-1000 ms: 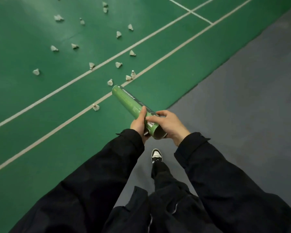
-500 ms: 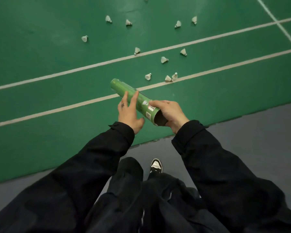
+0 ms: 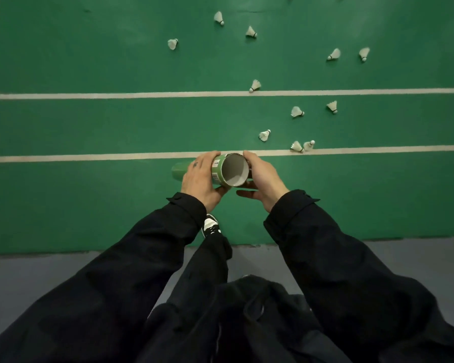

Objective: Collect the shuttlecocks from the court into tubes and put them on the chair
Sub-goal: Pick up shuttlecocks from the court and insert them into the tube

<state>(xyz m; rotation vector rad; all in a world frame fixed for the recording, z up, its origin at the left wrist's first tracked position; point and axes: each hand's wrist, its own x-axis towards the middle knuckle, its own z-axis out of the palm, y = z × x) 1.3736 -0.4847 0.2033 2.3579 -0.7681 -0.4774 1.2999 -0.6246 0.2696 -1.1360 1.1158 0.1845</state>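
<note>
Tube: a green cardboard tube (image 3: 218,171) is held out in front of the person, above the nearer white line, its open mouth turned back toward the camera so the pale inside wall shows; the far end pokes out to the left of the left hand.
Left hand: the left hand (image 3: 199,176) wraps over the tube from the left side, fingers curled across the top and thumb underneath, gripping it firmly.
Right hand: the right hand (image 3: 260,176) cups the rim of the tube's open end from the right, fingers bent round the far edge and thumb below; it touches the tube, though how tight that hold is I cannot tell.
Shuttlecocks: white shuttlecocks lie scattered on the court ahead and to the right; a pair (image 3: 302,146) touch each other on the nearer line, one (image 3: 264,135) sits just beyond it, another (image 3: 255,85) rests at the farther line, and one (image 3: 172,44) lies alone farther left.
Court: green court floor (image 3: 89,124) crossed by two white lines (image 3: 89,95) running side to side.
Edge: a grey floor strip (image 3: 24,273) borders the green under the person.
Clothing: black sleeves (image 3: 131,258), dark trousers, and a black-and-white shoe (image 3: 210,226) on the green.
</note>
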